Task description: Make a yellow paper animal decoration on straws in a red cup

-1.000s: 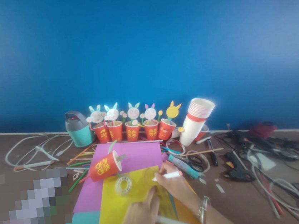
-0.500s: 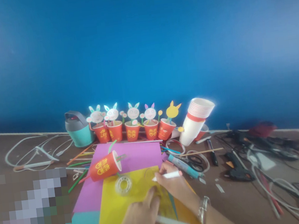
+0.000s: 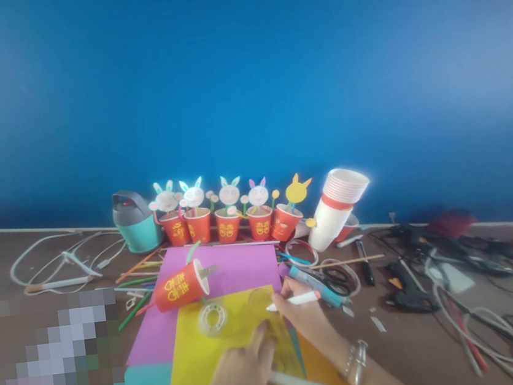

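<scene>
At near centre: yellow paper [image 3: 194, 357]; right hand [image 3: 305, 319], fingers clamped on pen [image 3: 302, 299]; left hand [image 3: 240, 370] atop, finger grip I cannot tell. Risk, I judge: slack left hand, paper slips, pen skids.

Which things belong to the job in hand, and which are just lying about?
In use:
white marker in the right hand
yellow sheet under the left hand

Probably just lying about:
glue gun
teal container
black pen
</scene>
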Demonstrator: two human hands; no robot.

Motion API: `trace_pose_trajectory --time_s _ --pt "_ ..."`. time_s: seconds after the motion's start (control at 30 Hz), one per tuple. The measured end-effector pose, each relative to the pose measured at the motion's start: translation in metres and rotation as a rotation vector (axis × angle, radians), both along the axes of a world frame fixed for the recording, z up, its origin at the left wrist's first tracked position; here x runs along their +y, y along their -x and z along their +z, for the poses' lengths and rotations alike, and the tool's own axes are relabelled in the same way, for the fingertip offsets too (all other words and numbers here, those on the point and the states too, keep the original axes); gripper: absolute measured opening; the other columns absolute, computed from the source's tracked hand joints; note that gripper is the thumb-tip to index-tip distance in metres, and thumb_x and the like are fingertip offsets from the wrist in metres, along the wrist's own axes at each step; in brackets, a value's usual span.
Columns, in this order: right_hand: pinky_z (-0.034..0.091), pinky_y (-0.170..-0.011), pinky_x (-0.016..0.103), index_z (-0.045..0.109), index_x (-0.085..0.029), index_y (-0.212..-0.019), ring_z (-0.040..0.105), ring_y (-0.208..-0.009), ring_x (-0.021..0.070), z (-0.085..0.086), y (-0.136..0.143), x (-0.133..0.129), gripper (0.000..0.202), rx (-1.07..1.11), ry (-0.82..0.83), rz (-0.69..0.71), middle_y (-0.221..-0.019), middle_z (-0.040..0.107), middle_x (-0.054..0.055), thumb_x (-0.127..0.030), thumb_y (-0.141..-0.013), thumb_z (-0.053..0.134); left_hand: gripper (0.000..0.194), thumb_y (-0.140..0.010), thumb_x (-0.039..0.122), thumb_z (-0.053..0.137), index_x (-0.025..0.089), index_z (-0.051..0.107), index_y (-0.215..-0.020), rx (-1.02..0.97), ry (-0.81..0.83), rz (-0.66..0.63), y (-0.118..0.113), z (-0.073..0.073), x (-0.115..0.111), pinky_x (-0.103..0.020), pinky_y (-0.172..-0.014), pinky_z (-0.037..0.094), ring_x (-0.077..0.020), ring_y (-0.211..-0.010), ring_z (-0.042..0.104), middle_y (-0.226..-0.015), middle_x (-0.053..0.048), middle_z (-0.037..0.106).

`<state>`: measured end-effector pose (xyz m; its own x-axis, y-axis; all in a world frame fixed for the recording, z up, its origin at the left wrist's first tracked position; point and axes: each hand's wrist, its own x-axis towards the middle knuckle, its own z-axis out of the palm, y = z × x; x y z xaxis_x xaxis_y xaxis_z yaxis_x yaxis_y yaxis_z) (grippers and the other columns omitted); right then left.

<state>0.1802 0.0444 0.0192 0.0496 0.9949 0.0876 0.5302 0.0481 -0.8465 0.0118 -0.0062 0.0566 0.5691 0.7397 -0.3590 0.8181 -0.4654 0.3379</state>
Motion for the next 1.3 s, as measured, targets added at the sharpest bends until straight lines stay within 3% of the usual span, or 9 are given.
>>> trace_pose_trajectory --time_s 0.33,0.6,0.97,1.3 --pt "0.040 -0.052 0.025 0.039 -0.025 -0.057 0.050 -0.053 0.0143 0.007 0.003 -0.002 0.027 -0.011 0.019 0.027 -0.052 0.049 -0.005 -0.035 -0.077 0.055 0.055 -0.080 0.011 0.045 0.019 0.048 -0.134 -0.021 0.002 0.022 0.000 -0.003 -0.001 -0.044 -0.087 0.056 -0.0299 -0.093 0.071 -0.153 -0.012 0.038" --pt "0.039 -0.049 0.025 0.039 -0.025 -0.057 0.049 -0.051 0.0141 0.012 0.005 -0.003 0.026 -0.040 -0.004 0.023 -0.051 0.047 -0.005 -0.034 -0.076 0.054 0.061 -0.074 0.010 0.049 0.026 0.048 -0.133 -0.077 -0.041 0.048 0.002 -0.011 -0.003 -0.033 -0.088 0.055 -0.0216 -0.089 0.070 -0.151 -0.006 0.041" --pt "0.037 -0.050 0.026 0.037 -0.026 -0.056 0.047 -0.052 0.0144 0.002 0.003 0.000 0.025 -0.089 -0.043 0.012 -0.050 0.046 -0.005 -0.027 -0.074 0.054 0.062 -0.076 0.008 0.048 0.017 0.046 -0.137 -0.025 0.016 0.005 0.000 -0.002 -0.001 -0.047 -0.087 0.056 -0.0308 -0.093 0.071 -0.153 -0.014 0.036" --pt "0.037 -0.053 0.026 0.037 -0.026 -0.059 0.047 -0.053 0.0147 0.000 0.001 0.000 0.022 -0.070 -0.013 0.023 -0.052 0.046 -0.006 -0.027 -0.076 0.051 0.064 -0.073 0.007 0.048 0.018 0.047 -0.136 -0.031 0.031 0.007 0.001 -0.001 0.001 -0.046 -0.088 0.056 -0.0304 -0.094 0.071 -0.155 -0.011 0.034"
